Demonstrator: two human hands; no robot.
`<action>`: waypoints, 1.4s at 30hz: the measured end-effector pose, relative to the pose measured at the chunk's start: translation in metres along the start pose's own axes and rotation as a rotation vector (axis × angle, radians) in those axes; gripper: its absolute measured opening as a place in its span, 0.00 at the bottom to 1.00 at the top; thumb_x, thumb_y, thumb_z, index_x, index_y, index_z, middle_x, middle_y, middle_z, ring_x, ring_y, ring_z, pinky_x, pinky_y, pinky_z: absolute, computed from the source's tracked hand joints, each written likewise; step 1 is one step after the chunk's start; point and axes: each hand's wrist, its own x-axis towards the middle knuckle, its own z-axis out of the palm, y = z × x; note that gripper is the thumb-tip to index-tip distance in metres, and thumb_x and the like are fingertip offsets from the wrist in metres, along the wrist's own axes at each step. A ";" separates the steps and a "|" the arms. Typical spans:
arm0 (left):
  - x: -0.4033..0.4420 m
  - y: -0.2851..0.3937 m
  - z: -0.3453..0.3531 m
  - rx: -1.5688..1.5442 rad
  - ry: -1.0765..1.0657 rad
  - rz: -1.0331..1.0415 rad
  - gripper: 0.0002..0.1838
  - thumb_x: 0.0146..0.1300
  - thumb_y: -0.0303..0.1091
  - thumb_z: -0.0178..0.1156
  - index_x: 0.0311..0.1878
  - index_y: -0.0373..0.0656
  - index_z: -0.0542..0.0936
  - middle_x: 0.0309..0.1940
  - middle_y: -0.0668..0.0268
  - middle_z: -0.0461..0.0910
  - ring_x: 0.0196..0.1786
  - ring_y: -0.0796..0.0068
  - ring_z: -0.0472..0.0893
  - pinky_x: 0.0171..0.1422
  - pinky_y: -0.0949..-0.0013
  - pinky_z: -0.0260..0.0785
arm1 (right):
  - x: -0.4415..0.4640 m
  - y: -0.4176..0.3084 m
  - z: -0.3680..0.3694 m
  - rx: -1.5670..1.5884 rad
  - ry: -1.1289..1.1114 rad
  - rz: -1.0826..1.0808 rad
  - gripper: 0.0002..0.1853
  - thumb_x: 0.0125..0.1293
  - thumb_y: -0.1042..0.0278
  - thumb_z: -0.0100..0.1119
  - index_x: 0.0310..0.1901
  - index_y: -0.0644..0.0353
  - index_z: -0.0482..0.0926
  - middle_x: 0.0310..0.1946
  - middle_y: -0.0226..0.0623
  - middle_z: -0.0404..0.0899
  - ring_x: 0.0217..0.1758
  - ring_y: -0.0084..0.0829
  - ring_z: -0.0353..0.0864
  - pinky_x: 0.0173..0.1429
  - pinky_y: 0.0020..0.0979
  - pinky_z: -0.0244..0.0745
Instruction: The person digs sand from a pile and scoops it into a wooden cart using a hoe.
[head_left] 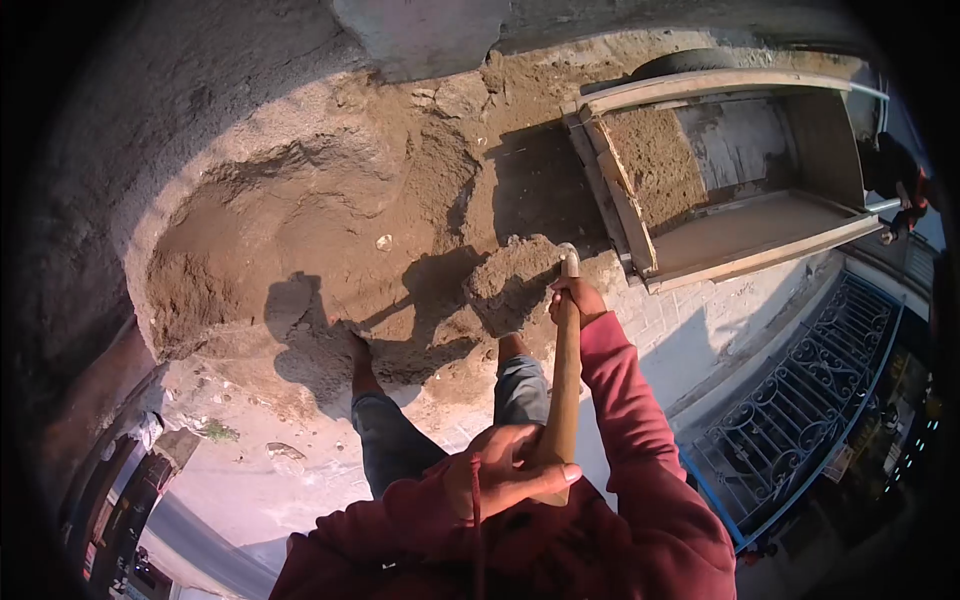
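My right hand (580,299) is closed round the upper part of a wooden shovel handle (564,390). Lower down, close to my body, my left hand (505,468) grips the handle near its end, the thumb lying across it. A heaped load of damp sand (515,280) sits beside the far end of the handle and hides most of the shovel's blade. Below and left of that load spreads a large sand pile (330,235) with a hollowed middle. My bare feet and lower legs show at the pile's near edge.
A wooden-sided box (760,265), partly filled with sand (650,165), stands at the upper right, with a wheel behind it. A blue metal railing (790,400) is at the lower right. Part of another person (905,190) shows at the far right edge. Rough wall or rubble borders the pile.
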 end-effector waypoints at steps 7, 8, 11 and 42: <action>-0.021 0.041 0.053 0.627 -0.357 0.165 0.18 0.52 0.39 0.68 0.40 0.37 0.74 0.25 0.63 0.78 0.31 0.73 0.80 0.37 0.67 0.69 | -0.250 -0.106 -0.039 0.044 0.221 -0.719 0.06 0.60 0.73 0.56 0.30 0.58 0.69 0.18 0.31 0.69 0.17 0.25 0.71 0.20 0.26 0.70; -0.009 0.024 0.045 0.701 -0.324 0.255 0.19 0.52 0.39 0.68 0.39 0.37 0.73 0.21 0.62 0.77 0.27 0.68 0.80 0.34 0.64 0.69 | -0.250 -0.115 -0.053 0.033 0.285 -0.849 0.05 0.59 0.72 0.57 0.28 0.60 0.71 0.19 0.33 0.71 0.18 0.27 0.71 0.23 0.27 0.69; 0.065 -0.019 0.001 1.095 -0.046 0.343 0.21 0.55 0.47 0.64 0.40 0.38 0.74 0.23 0.53 0.78 0.31 0.49 0.80 0.38 0.55 0.70 | -0.244 -0.138 -0.064 -0.070 0.396 -1.178 0.05 0.59 0.73 0.58 0.31 0.62 0.72 0.22 0.34 0.73 0.20 0.27 0.74 0.27 0.28 0.72; -0.037 -0.358 -0.337 0.564 0.795 -0.353 0.29 0.66 0.60 0.54 0.33 0.37 0.78 0.19 0.57 0.77 0.23 0.64 0.79 0.30 0.59 0.69 | 0.356 0.383 0.210 -0.521 0.089 -0.203 0.12 0.56 0.66 0.61 0.25 0.67 0.76 0.19 0.41 0.76 0.20 0.37 0.77 0.25 0.40 0.73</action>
